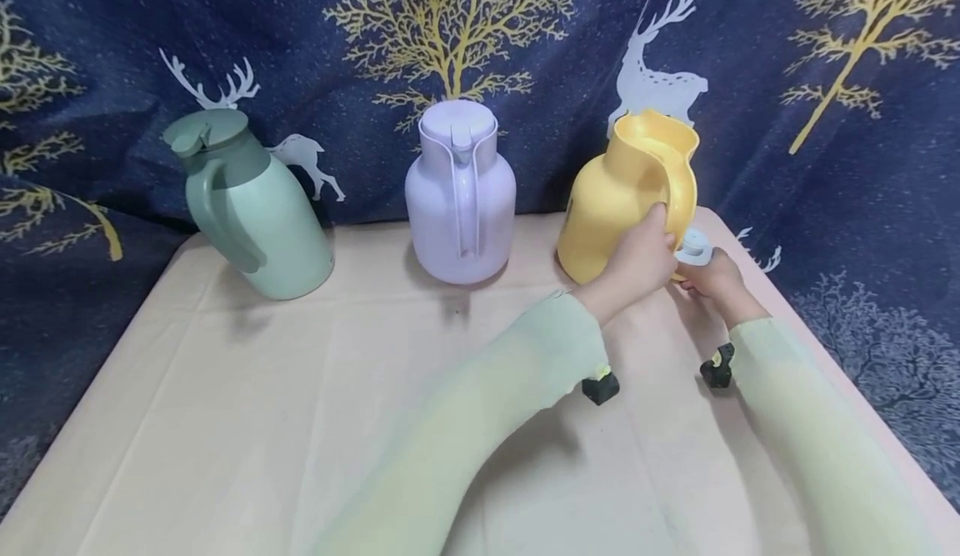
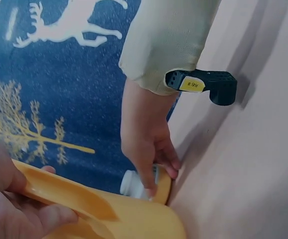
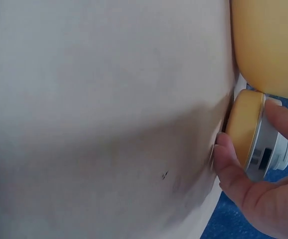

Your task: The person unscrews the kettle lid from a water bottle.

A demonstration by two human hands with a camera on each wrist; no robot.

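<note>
At the right of the table stands a yellow thermos jug [image 1: 600, 222] with its top uncovered. My left hand [image 1: 633, 260] grips its handle [image 1: 681, 197]; the left wrist view shows the thumb and fingers around that handle. Beside the jug, my right hand [image 1: 718, 279] holds the jug's lid [image 1: 693, 247], thumb on one side and fingers on the other. In the right wrist view, the lid [image 3: 246, 124] has its yellow face toward the table and its pale inner side away from it. It lies low at the tabletop, close by the jug's base.
A lavender thermos jug [image 1: 461, 206] stands in the middle near the back edge, lid on. To its left is a green thermos jug [image 1: 277, 222], also lidded. A dark blue cloth [image 1: 540, 72] with trees and deer hangs behind the table [image 1: 225, 423].
</note>
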